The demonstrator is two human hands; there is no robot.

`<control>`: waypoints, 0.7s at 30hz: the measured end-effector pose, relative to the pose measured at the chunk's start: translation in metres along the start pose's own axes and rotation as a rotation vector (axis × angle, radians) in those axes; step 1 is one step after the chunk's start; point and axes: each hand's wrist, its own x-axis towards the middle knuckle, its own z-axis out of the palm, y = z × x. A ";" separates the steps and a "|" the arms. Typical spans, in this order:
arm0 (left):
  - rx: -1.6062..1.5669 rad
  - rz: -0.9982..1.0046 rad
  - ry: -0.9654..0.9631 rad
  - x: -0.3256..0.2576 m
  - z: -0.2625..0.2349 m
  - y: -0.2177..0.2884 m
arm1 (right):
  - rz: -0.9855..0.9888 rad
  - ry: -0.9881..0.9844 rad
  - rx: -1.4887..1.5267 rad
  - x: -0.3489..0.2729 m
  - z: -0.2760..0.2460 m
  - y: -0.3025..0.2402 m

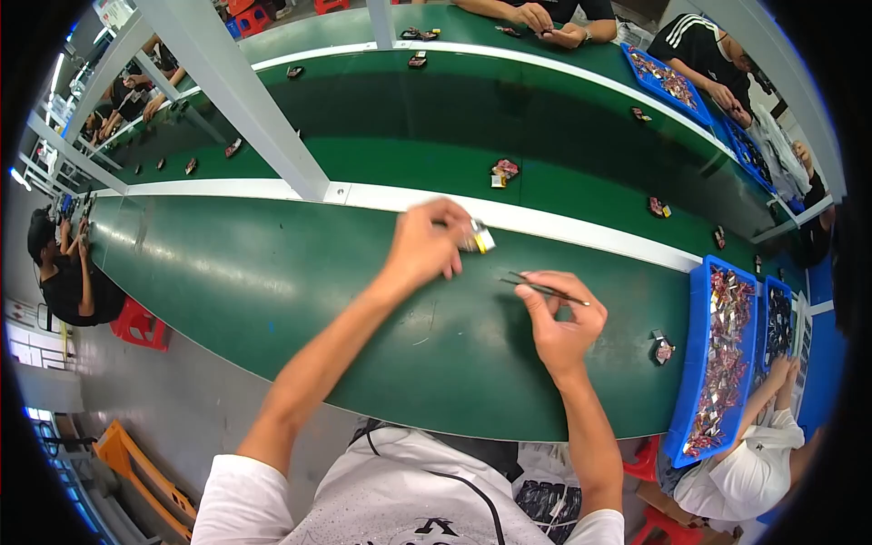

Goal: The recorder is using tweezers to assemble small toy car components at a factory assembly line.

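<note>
A small silver and yellow part (479, 240) sits pinched at the fingertips of the left hand (425, 247), just above the green table (272, 282); the fingers are curled closed round it, so only its outer end shows past them (its exact shape is too small to tell). Just to the right and a little nearer the body, the right hand (561, 320) holds a pair of thin dark tweezers (543, 289); thumb and forefinger are closed on them near their right end, the other fingers folded loosely, and the tips point left toward the part without touching it. Both forearms come up from the lower edge over a white shirt.

Right of the right hand, a small dark piece (661, 348) lies alone on the table; beyond it stands a long blue tray (698, 363) heaped with small shiny parts, and a second blue tray (777, 318) lies just past that, where another person in white reaches in. Ahead of both hands runs a white rail (563, 227); past it a green conveyor belt (409, 118) carries scattered small bundles, one red and yellow bundle (502, 171) lying nearest ahead of the left hand. A white post (245, 100) rises ahead and to the left; other people work at the far side and at the far left.
</note>
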 end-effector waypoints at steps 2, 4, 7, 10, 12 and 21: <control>-0.032 0.015 0.081 0.026 -0.011 0.001 | 0.055 0.113 -0.011 0.004 0.000 0.000; 0.108 0.084 0.255 0.061 -0.029 0.006 | 0.060 0.113 0.011 0.004 0.001 0.001; 1.066 0.409 0.626 0.098 -0.062 -0.004 | 0.049 0.107 0.021 0.005 0.004 0.000; 1.110 0.446 0.644 0.107 -0.047 0.006 | 0.037 0.105 -0.005 0.005 -0.002 0.000; 1.012 0.595 0.468 0.109 -0.028 0.014 | 0.033 0.110 -0.003 0.005 -0.003 -0.001; 0.866 0.498 -0.186 0.120 0.032 0.024 | 0.008 0.100 -0.030 0.002 -0.003 0.001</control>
